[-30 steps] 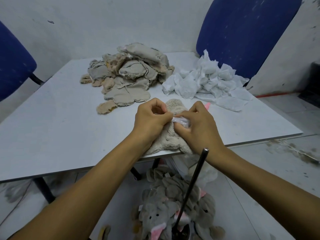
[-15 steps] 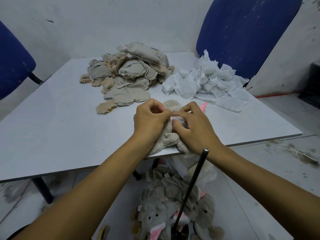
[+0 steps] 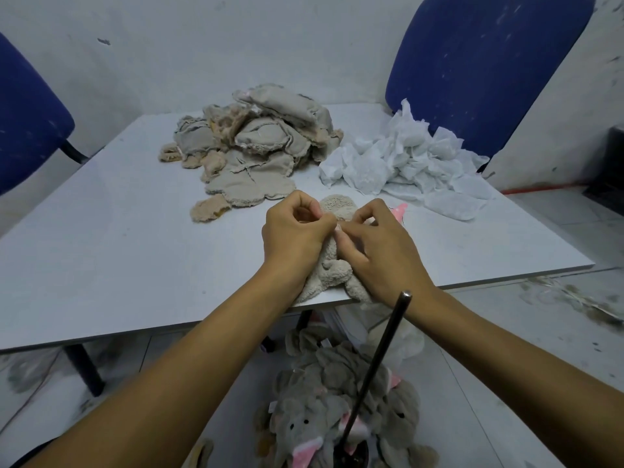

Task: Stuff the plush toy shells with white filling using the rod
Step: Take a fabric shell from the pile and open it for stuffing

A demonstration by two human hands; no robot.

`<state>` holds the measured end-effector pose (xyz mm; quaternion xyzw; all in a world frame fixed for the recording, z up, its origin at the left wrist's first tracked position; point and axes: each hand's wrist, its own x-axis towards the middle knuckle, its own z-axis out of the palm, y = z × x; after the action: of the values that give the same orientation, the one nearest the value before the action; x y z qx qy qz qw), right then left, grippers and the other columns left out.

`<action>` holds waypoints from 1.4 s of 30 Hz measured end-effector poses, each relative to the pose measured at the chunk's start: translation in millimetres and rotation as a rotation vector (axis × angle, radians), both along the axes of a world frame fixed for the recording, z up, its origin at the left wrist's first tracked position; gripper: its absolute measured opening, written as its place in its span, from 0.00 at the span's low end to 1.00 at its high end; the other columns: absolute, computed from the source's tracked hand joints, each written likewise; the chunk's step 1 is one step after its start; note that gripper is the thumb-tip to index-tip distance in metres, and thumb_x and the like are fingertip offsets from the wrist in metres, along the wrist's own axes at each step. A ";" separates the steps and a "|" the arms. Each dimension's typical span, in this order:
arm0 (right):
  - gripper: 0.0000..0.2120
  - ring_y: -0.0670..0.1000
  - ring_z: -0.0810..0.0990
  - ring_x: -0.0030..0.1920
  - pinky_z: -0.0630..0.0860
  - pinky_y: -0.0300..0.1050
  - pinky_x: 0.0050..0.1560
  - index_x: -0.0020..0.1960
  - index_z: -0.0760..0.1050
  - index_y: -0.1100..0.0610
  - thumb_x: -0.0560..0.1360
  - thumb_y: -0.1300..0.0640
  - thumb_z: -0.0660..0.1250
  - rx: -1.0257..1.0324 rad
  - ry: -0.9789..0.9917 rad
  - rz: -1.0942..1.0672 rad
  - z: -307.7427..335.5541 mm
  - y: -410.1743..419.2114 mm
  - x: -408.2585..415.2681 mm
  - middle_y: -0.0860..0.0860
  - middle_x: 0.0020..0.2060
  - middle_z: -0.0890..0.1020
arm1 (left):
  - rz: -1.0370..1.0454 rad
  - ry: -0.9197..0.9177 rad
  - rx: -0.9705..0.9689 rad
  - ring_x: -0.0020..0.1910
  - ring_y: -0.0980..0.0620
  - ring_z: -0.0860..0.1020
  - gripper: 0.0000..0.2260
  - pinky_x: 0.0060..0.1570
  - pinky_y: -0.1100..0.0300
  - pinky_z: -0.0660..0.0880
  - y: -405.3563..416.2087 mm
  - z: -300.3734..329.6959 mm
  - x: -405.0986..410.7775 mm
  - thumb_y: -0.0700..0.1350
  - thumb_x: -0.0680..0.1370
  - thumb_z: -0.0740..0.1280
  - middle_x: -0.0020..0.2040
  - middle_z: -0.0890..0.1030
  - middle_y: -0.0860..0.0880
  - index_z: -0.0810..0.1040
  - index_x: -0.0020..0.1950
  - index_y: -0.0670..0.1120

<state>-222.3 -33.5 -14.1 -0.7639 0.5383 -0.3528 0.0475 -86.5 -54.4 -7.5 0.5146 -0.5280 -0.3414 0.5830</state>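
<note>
Lying at the near edge of the counter (image 3: 135,251), a beige plush shell (image 3: 332,275) hangs partly over the rim, with a pink bit (image 3: 400,211) showing at its far right side. The left hand (image 3: 295,236) rests on the shell's left side with its fingers (image 3: 304,207) curled and pinching the fabric near the top. The right hand (image 3: 381,251) lies on the right side, its fingers curled too, thumb and forefinger clamped on the fabric right against the left hand's fingertips. Whether any white filling sits between them cannot be told.

A dark rod (image 3: 374,369) stands tilted below the counter edge, its top end just beside the right wrist, its lower end down among grey plush elephants (image 3: 324,410) with pink ears heaped on the floor.

Farther back on the counter, a pile of flat beige shells (image 3: 253,150) lies left of centre, and a heap of crumpled white filling (image 3: 408,160) lies just to its right, the two nearly touching. A blue chair (image 3: 479,62) stands behind the filling, and another blue chair (image 3: 30,119) is at the left edge.
</note>
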 end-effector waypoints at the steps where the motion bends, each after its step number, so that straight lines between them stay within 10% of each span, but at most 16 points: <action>1: 0.09 0.47 0.74 0.42 0.75 0.48 0.42 0.50 0.82 0.54 0.79 0.51 0.65 -0.044 -0.059 -0.014 -0.1 0.7 -0.3 0.48 0.48 0.72 | -0.010 0.004 -0.012 0.31 0.56 0.74 0.11 0.36 0.55 0.74 0.0 0.0 -0.6 0.38 0.69 0.73 0.29 0.76 0.56 0.74 0.33 0.50; 4: 0.10 0.44 0.76 0.41 0.74 0.40 0.43 0.55 0.78 0.53 0.75 0.54 0.72 -0.091 -0.286 -0.004 1.8 2.0 -3.7 0.46 0.43 0.78 | -0.012 0.003 -0.031 0.33 0.55 0.75 0.10 0.40 0.52 0.76 0.3 -0.2 -2.5 0.38 0.68 0.74 0.29 0.77 0.55 0.75 0.33 0.50; 12: 0.14 0.48 0.71 0.42 0.73 0.46 0.42 0.54 0.82 0.50 0.81 0.48 0.58 0.036 0.060 0.013 1.8 -3.1 3.5 0.50 0.50 0.68 | 0.066 0.011 -0.027 0.29 0.58 0.73 0.12 0.35 0.58 0.74 -0.8 -1.6 -2.9 0.39 0.66 0.72 0.27 0.74 0.58 0.73 0.29 0.53; 18: 0.09 0.46 0.75 0.41 0.73 0.42 0.44 0.54 0.79 0.54 0.76 0.53 0.72 -0.108 -0.243 -0.057 1.1 4.0 -2.9 0.50 0.44 0.76 | 0.026 0.005 -0.055 0.33 0.56 0.75 0.11 0.39 0.53 0.76 -0.2 -1.8 -4.0 0.41 0.67 0.73 0.29 0.77 0.56 0.73 0.30 0.52; 25: 0.13 0.49 0.72 0.46 0.72 0.44 0.46 0.61 0.80 0.50 0.81 0.50 0.62 0.042 0.007 0.065 2.7 0.8 1.6 0.51 0.53 0.68 | 0.061 0.034 -0.061 0.28 0.58 0.73 0.11 0.31 0.61 0.73 -1.1 -3.1 -3.8 0.41 0.65 0.71 0.26 0.75 0.57 0.73 0.28 0.53; 31: 0.17 0.44 0.78 0.43 0.71 0.29 0.44 0.64 0.74 0.52 0.77 0.55 0.70 0.027 -0.195 0.127 2.3 2.7 -8.8 0.42 0.46 0.76 | 0.075 0.007 -0.083 0.29 0.60 0.72 0.11 0.35 0.62 0.72 -3.5 -4.7 -2.5 0.43 0.65 0.71 0.26 0.74 0.59 0.72 0.28 0.54; 36: 0.14 0.46 0.77 0.53 0.73 0.43 0.54 0.64 0.79 0.50 0.79 0.51 0.67 0.042 -0.089 0.126 1.9 -0.2 -7.1 0.48 0.54 0.78 | 0.087 -0.001 -0.074 0.29 0.61 0.72 0.11 0.33 0.65 0.71 -3.9 -5.2 -0.5 0.42 0.64 0.71 0.26 0.74 0.59 0.72 0.28 0.54; 42: 0.12 0.46 0.74 0.42 0.76 0.52 0.44 0.61 0.80 0.50 0.80 0.50 0.64 -0.010 -0.073 0.028 0.8 -0.7 -3.0 0.46 0.45 0.72 | 0.059 0.000 -0.114 0.29 0.60 0.72 0.12 0.34 0.64 0.72 -3.6 -5.2 -1.8 0.41 0.65 0.71 0.26 0.74 0.59 0.71 0.27 0.54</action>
<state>-225.3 -34.2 -13.3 -0.7582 0.5237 -0.3824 0.0685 -88.3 -58.0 -12.7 0.4961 -0.5309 -0.2935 0.6212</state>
